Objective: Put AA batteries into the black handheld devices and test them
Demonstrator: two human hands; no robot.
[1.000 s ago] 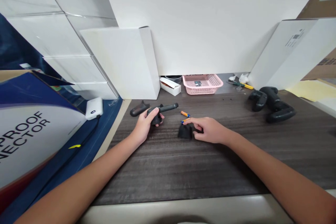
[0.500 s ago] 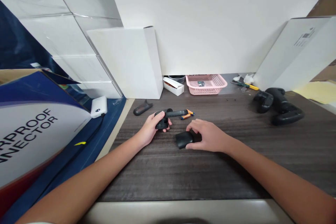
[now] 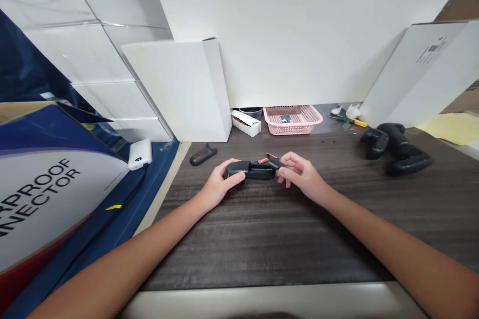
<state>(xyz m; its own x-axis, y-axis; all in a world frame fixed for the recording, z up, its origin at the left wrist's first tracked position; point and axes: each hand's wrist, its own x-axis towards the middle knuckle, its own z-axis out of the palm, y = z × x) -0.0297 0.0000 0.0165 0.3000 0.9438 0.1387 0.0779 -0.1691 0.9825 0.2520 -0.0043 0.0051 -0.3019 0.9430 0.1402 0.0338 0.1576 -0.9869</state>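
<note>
Two grips differ. Left hand (image 3: 220, 183) clasps the controller (image 3: 259, 173), apparently for steadiness; right hand (image 3: 304, 175) pinches the cover (image 3: 275, 162), probably for fine angling.

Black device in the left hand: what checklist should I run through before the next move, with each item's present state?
1. Black device held: ok, the left hand grips its left end.
2. Black cover held: ok, between the thumb and fingers of the right hand.
3. Cover seated on the device: not ok, it is tilted at the device's right end.
4. Batteries fully in view: not ok, the device and cover partly hide them.
5. Inside of the device: cannot tell, too dark and small.
6. Pink basket away from both hands: ok, it stands farther back.
</note>
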